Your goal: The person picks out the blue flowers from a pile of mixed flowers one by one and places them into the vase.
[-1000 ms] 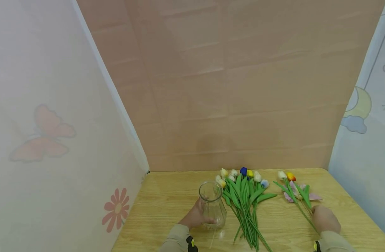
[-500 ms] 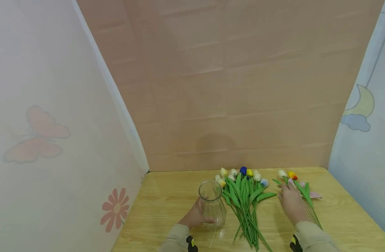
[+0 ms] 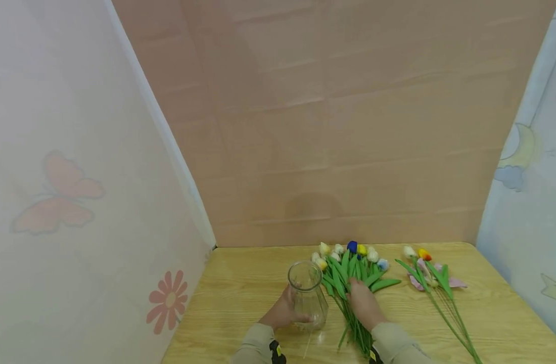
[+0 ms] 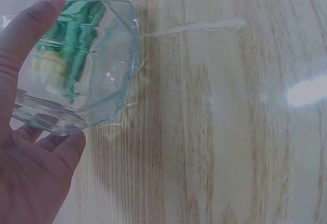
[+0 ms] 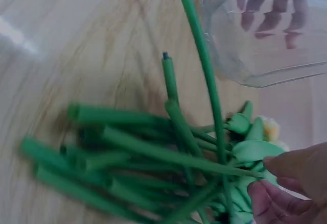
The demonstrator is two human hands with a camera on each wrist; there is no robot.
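My left hand (image 3: 280, 309) grips the side of a clear glass vase (image 3: 315, 307), which stands upright on the table. In the left wrist view, the thumb lies along one side of the glass and the fingers are on the other. A bunch of artificial tulips (image 3: 343, 273) in white, yellow and blue lies right of the vase. My right hand (image 3: 366, 305) is over the middle of that bunch. The right wrist view has its thumb and fingers pinching a green tulip stem (image 5: 204, 165); which bloom belongs to it is hidden.
Farther right, a white tulip (image 3: 409, 252) and an orange-yellow tulip (image 3: 424, 254) lie with a pink flower (image 3: 457, 283). The wooden table (image 3: 246, 273) is bounded by a brown back panel (image 3: 269, 202) and printed side walls.
My right hand has left the flowers at the right, where a stem now lies on the table, and moved left to the tulip bunch. The left hand and vase stay put.
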